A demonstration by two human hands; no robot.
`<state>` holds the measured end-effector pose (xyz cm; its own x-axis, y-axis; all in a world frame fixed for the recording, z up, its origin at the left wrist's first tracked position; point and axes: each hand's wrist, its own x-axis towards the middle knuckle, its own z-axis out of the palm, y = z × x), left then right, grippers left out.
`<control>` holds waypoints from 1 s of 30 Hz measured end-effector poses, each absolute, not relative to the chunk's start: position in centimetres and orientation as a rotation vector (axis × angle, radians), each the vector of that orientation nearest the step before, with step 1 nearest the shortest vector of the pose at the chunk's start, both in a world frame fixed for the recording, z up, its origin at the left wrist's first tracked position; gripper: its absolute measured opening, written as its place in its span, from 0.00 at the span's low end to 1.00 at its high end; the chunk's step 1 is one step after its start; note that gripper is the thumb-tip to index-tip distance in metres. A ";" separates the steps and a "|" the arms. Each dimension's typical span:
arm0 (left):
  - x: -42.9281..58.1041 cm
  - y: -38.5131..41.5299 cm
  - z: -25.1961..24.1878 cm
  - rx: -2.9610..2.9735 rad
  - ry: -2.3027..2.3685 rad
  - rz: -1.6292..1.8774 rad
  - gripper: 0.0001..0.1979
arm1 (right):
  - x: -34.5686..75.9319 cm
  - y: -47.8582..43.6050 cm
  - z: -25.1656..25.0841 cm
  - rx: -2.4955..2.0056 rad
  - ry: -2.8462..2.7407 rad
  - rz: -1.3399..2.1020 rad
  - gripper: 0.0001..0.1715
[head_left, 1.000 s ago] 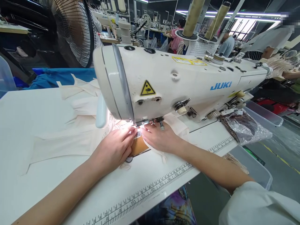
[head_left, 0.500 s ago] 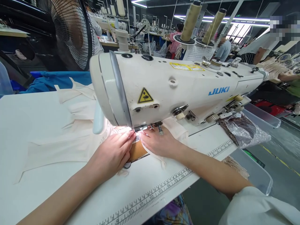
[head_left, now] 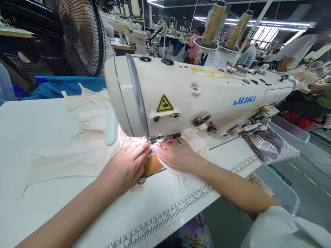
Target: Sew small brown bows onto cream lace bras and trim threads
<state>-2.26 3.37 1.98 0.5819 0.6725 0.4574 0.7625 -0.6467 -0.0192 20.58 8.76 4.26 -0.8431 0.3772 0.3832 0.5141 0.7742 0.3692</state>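
Bent fingertips of the left hand and right hand rest just apart on cream fabric; in the glare I cannot tell whether they pinch it. The fabric spreads toward nine o'clock. At six, between the hands, shows an orange-brown plate. The sewing machine stretches from twelve to two, a plastic bag lies at three, and a black fan stands at eleven.

Garment workshop: sewing floor.
An industrial sewing machine marked JUKI is mounted on a white worktable printed with a ruler scale; cut fabric pieces are laid beside it. Thread cones are set behind. Further machines and a co-worker in pink are seen beyond.
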 end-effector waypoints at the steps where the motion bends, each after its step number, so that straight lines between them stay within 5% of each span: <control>1: -2.2 3.4 2.0 -2.595 -1.193 -0.621 0.21 | 20.6 8.8 4.3 -0.682 -2.683 -0.691 0.19; 30: -2.1 3.2 2.3 -2.532 -1.162 -0.597 0.21 | 20.9 9.2 4.6 -0.518 -2.760 -0.893 0.21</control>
<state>-2.13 3.15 2.30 0.5884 0.6492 0.4821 0.7700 -0.6318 -0.0890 20.88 9.23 4.65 -0.9198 0.2677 0.2869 0.3850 0.7568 0.5282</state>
